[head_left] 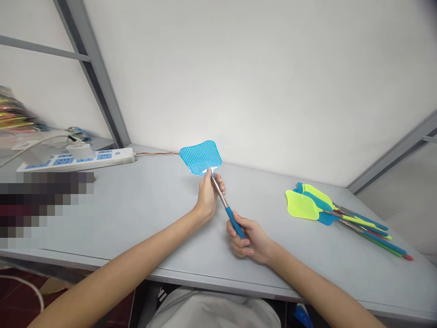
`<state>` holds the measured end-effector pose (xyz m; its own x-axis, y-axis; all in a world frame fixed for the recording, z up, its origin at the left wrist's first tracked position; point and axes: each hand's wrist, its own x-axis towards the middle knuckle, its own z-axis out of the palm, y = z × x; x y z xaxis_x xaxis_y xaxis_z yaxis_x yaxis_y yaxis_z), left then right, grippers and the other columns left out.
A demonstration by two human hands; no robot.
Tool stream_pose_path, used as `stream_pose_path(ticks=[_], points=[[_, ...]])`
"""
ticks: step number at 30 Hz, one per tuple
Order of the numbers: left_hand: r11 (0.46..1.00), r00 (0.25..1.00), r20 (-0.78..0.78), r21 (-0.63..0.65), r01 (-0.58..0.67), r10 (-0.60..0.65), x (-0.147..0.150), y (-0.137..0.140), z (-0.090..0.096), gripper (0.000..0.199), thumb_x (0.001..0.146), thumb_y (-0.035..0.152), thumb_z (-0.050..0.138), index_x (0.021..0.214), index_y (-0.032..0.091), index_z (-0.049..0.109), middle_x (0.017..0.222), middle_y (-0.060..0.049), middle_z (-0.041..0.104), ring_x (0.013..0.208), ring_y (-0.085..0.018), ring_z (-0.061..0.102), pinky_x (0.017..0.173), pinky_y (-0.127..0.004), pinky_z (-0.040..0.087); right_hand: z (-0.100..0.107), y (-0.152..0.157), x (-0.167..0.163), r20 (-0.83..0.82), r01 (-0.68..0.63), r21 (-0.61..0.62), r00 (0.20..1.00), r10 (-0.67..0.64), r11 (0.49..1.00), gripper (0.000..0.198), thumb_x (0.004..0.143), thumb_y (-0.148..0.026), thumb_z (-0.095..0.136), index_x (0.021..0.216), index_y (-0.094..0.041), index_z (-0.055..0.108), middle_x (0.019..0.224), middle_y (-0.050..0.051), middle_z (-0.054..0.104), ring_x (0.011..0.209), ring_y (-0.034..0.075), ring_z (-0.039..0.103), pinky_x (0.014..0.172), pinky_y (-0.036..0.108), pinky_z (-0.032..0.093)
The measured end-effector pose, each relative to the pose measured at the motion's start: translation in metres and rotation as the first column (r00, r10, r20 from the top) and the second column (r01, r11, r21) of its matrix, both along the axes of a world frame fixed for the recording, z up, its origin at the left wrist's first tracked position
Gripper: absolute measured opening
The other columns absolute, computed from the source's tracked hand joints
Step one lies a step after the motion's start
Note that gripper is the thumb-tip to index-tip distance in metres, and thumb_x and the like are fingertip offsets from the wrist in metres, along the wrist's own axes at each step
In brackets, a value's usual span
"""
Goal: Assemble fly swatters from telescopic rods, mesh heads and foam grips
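A blue fly swatter [201, 158] with a perforated head, a metal shaft and a blue grip is held up over the table, its head toward the wall. My left hand [208, 196] pinches it where the head joins the shaft, thumb on the base of the head. Around the blue grip, the fingers of my right hand [247, 237] are closed. Off to the right lies a pile of fly swatters [302, 206] with yellow-green and blue heads, their handles pointing right and overlapping.
On the left of the grey table [146, 237] lies a white power strip [118, 157] with plugs in it and a thin cable along the wall. Colourful packaged items [17, 111] sit at the far left. A blurred-out patch covers the left edge. Metal frame posts [102, 73] stand at both sides.
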<state>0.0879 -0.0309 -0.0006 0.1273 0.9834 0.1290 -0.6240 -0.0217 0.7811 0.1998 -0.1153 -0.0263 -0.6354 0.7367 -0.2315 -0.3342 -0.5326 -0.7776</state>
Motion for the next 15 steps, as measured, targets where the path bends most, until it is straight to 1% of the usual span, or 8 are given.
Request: stream_pose_path(ticks=[3,5,9,11,13,15], points=[[1.000,0.998,0.058,0.010,0.002,-0.003,-0.002,0.001,0.007,0.032,0.078,0.042,0.036,0.060,0.017,0.043,0.052,0.004,0.043,0.042,-0.006,0.043,0.042,-0.018,0.036,0.003,-0.002,-0.001,0.014,0.066,0.071,0.998,-0.068,0.995,0.036,0.082,-0.046,0.028,0.080,-0.016,0.049,0.033,-0.010,0.026,0.024,0.004,0.019,0.031,0.017,0.014],[1.000,0.998,0.056,0.021,0.021,-0.022,-0.003,0.002,0.010,0.033,0.078,0.042,0.036,0.059,0.017,0.044,0.053,0.003,0.044,0.043,-0.007,0.044,0.042,-0.018,0.037,0.004,-0.003,-0.002,0.011,0.063,0.096,0.998,-0.065,0.993,0.035,0.083,-0.045,0.028,0.086,-0.017,0.049,0.034,-0.010,0.029,0.025,0.004,0.021,0.032,0.017,0.016],[0.994,0.995,0.026,0.047,0.094,-0.095,-0.007,0.005,0.012,0.040,0.077,0.047,0.034,0.058,0.015,0.048,0.051,0.001,0.046,0.043,-0.008,0.045,0.042,-0.019,0.037,0.002,-0.004,-0.004,-0.017,-0.050,0.081,0.999,0.051,0.995,0.034,0.083,-0.043,0.029,0.079,-0.016,0.049,0.042,-0.006,0.037,0.030,0.006,0.034,0.035,0.019,0.024],[0.988,0.989,0.017,0.054,0.144,-0.145,-0.009,0.008,0.012,0.042,0.078,0.047,0.032,0.058,0.014,0.050,0.051,-0.001,0.048,0.043,-0.009,0.046,0.042,-0.020,0.038,0.000,-0.004,-0.004,-0.040,-0.097,0.062,0.994,0.099,0.993,0.033,0.083,-0.041,0.029,0.077,-0.015,0.049,0.045,-0.005,0.038,0.033,0.007,0.037,0.036,0.020,0.025],[0.983,0.984,-0.001,0.053,0.176,-0.176,-0.011,0.010,0.012,0.042,0.078,0.045,0.031,0.059,0.014,0.051,0.051,-0.001,0.048,0.044,-0.009,0.047,0.043,-0.020,0.038,0.000,-0.004,-0.003,-0.078,-0.090,0.057,0.993,0.094,0.994,0.032,0.084,-0.038,0.029,0.076,-0.014,0.049,0.045,-0.005,0.036,0.034,0.006,0.035,0.037,0.020,0.024],[0.983,0.984,-0.021,0.046,0.176,-0.175,-0.013,0.012,0.014,0.043,0.079,0.044,0.029,0.058,0.014,0.052,0.050,-0.001,0.048,0.044,-0.009,0.047,0.044,-0.020,0.038,0.001,-0.004,-0.002,-0.113,-0.050,0.058,0.992,0.056,0.997,0.032,0.085,-0.035,0.029,0.075,-0.013,0.050,0.043,-0.006,0.032,0.033,0.005,0.029,0.037,0.020,0.021]])
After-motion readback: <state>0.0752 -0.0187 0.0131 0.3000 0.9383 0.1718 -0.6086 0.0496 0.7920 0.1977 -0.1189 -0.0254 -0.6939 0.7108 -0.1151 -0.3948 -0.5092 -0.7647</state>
